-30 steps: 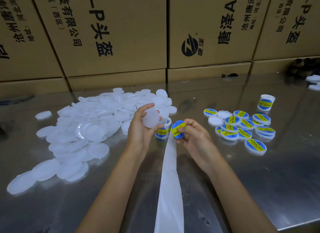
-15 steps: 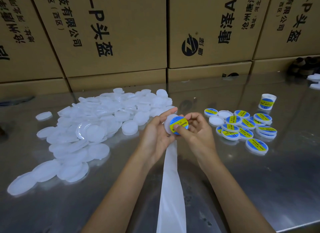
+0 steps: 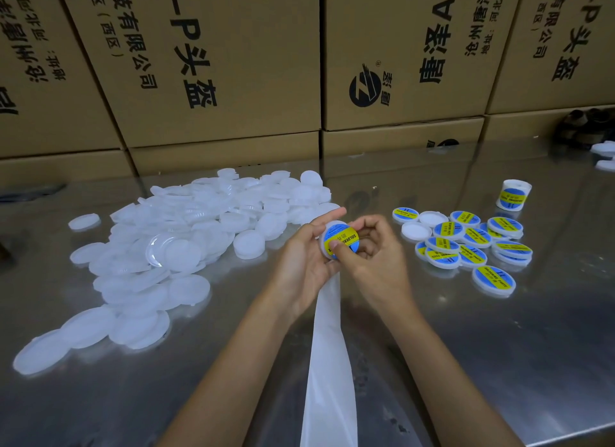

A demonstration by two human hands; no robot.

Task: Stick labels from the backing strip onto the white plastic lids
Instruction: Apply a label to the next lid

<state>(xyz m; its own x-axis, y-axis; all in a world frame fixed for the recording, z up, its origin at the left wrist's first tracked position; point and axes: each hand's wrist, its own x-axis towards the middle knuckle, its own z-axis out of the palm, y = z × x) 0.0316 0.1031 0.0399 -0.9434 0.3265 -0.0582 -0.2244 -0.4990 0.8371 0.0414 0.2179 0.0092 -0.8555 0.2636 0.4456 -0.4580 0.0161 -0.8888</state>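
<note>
My left hand (image 3: pixel 301 267) grips a lid (image 3: pixel 327 238); right fingers (image 3: pixel 334 245) press its label (image 3: pixel 342 242). About fifteen done (image 3: pixel 466 243); the big pile (image 3: pixel 179 243) remains.

Two hands (image 3: pixel 346 257), one label roll (image 3: pixel 513 195), one backing strip (image 3: pixel 327 363).

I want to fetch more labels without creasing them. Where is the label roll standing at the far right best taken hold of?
Grip the label roll by its curved sides, fingers coming down from above and straddling the white top. It stands upright on the metal table, apart from the labelled lids, so both sides look free.
</note>
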